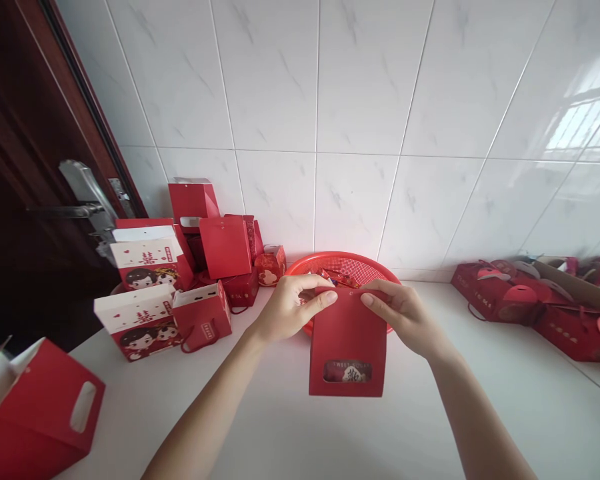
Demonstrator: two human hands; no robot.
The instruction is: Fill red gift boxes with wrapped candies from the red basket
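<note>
Both hands hold up a red paper candy box (348, 337) by its top edge, in the middle of the view. My left hand (296, 303) pinches the upper left corner between thumb and fingers. At the upper right corner my right hand (401, 311) grips in the same way. A small hole shows near the box's top edge, and a window low on its front reveals a printed wrapper inside. Behind the box stands a red plastic basket (394, 275), partly hidden, with wrapped sweets (341, 277) in it.
On the left are several red gift boxes (225, 247) and a white-and-red box with cartoon figures (136, 323). An open red box (55, 393) stands at the near left. More red boxes (497, 293) lie at the right. White tiles and a dark door (25, 133) border the white table (430, 413).
</note>
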